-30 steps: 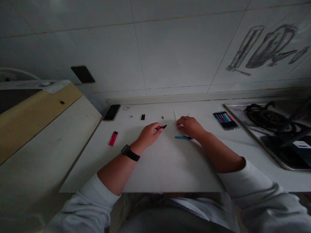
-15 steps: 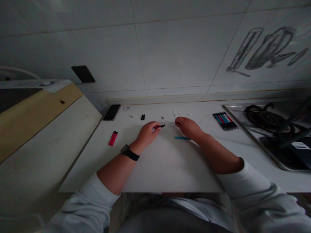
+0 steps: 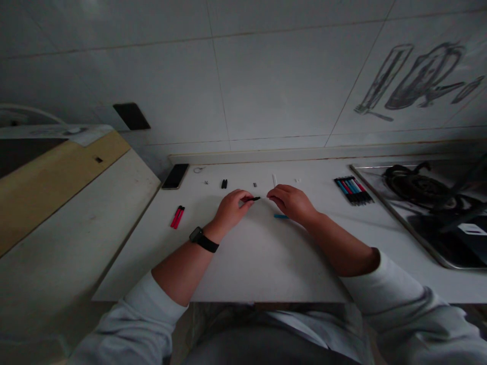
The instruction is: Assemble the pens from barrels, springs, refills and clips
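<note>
Between the thumb and fingers of my left hand is a short black pen part, its narrow end pointing right. My right hand is close by on the right, fingertips pinched together; whatever is in them is too small to make out. A gap separates the two hands. Under the right hand lies a blue pen barrel, partly covered by it. Just behind that hand, thin white sticks rest on the white counter.
Black pen parts, tiny dark pieces and small white bits lie along the back. Red barrels and a phone are left. Right, a row of pens lies beside the gas stove.
My right hand has shifted slightly left, closer to the black part, and covers more of the blue barrel. The thin pale piece that stuck out of its fingers hardly shows now.
</note>
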### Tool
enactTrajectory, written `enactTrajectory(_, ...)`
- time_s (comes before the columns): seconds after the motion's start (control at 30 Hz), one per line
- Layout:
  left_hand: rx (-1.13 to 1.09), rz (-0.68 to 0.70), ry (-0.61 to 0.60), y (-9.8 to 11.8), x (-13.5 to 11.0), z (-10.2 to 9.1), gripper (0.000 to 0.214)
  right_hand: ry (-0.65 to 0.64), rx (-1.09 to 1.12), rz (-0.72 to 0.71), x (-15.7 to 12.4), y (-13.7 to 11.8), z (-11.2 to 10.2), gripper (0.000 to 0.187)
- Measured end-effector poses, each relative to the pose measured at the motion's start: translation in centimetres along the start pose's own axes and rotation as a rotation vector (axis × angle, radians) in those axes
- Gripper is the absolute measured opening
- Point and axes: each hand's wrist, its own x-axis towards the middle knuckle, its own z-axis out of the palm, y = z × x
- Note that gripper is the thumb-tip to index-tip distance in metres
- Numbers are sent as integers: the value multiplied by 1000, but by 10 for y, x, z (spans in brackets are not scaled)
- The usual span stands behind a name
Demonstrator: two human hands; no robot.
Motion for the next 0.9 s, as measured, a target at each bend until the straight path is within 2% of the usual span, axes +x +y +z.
enactTrajectory(0.3,25,66,-56,7,0,-2,6,-66,-27,-58,1,-8,1,20)
enactTrajectory(0.63,9,58,-97,7,0,-1,6,-84,-33,-73,-1,-14,3,18)
enactTrajectory(0.9,25,71,-98,7,0,-2,5,-136,-77,-11,1,-12,3,19)
